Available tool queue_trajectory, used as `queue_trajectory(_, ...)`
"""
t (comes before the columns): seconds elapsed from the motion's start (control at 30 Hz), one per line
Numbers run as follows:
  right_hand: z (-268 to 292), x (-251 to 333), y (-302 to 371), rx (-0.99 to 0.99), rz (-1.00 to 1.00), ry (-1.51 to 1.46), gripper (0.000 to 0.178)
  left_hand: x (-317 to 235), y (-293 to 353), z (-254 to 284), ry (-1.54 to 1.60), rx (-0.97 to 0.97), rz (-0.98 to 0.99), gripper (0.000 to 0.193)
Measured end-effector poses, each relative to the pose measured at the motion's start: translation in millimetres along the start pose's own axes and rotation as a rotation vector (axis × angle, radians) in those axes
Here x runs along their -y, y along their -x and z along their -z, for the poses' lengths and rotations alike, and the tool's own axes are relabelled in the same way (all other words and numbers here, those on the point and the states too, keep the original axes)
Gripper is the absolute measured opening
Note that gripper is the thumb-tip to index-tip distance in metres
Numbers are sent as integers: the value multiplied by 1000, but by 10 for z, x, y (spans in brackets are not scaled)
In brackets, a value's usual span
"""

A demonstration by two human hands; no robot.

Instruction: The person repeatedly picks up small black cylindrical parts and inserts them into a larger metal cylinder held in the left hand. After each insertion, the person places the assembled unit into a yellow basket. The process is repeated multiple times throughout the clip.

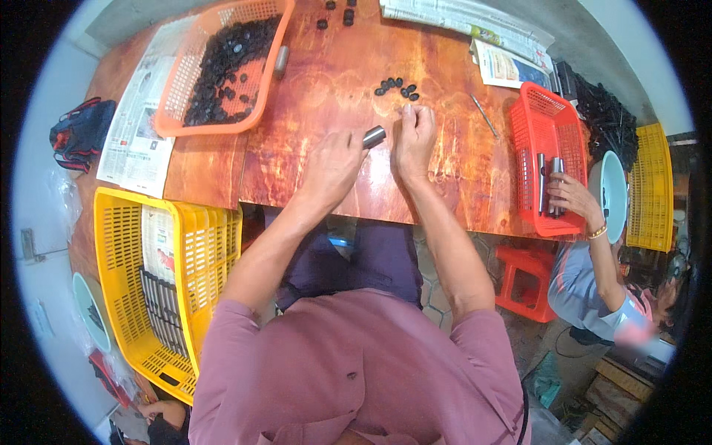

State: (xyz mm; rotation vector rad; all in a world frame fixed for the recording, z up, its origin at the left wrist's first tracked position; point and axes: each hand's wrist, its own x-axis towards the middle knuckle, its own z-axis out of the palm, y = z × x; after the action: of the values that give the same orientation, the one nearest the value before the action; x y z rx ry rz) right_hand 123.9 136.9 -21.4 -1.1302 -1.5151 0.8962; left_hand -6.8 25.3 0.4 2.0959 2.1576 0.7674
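Note:
My left hand [334, 165] grips a short grey metal tube [374, 136] that pokes out to the right, just above the reddish wooden table [311, 96]. My right hand [414, 138] is beside the tube's end, fingers pinched together at the fingertips; I cannot tell whether a small part sits between them. A loose cluster of small black round caps [397, 87] lies on the table just beyond my right hand.
An orange basket [222, 63] full of black caps stands at the back left, a grey tube [280, 61] against it. A yellow crate [159, 285] with dark tubes sits lower left. A red basket [545, 159] is at right, where another person's hand [571, 194] holds metal tubes. Newspapers lie around.

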Motion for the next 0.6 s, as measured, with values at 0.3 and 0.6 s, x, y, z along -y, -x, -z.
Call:
queue_trajectory(0.3,9,48,-11,61,23,48,26,230,146,159,1566,88,823,40)
queue_trajectory(0.6,89,282,202,580,396,326,21,215,278,-18,1560,-129,692,30)
